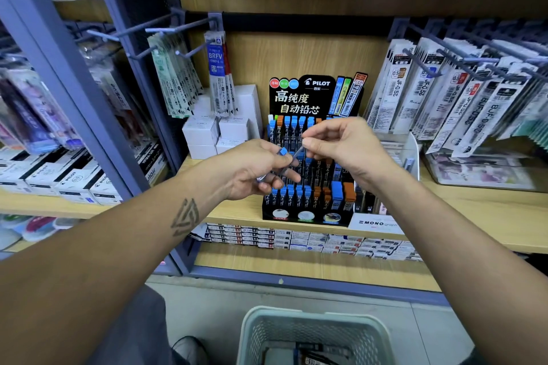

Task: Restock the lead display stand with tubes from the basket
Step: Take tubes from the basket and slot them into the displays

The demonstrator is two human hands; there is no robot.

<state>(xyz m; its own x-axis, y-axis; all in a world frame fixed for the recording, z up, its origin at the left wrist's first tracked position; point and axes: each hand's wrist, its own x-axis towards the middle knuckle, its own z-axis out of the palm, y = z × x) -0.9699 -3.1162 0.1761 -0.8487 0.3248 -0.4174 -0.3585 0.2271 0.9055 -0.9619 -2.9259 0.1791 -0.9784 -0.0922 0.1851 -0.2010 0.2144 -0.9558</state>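
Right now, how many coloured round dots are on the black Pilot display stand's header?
3, side by side at its top left: red dot, green dot, blue dot. None looks hidden.

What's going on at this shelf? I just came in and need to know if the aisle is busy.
A person is restocking the lead stand on the wooden shelf. The left hand holds a few blue-capped tubes, and the right hand pinches one of them, just in front of the stand. The stand's rows already hold many blue and orange tubes. A basket with more stock sits on the floor below.
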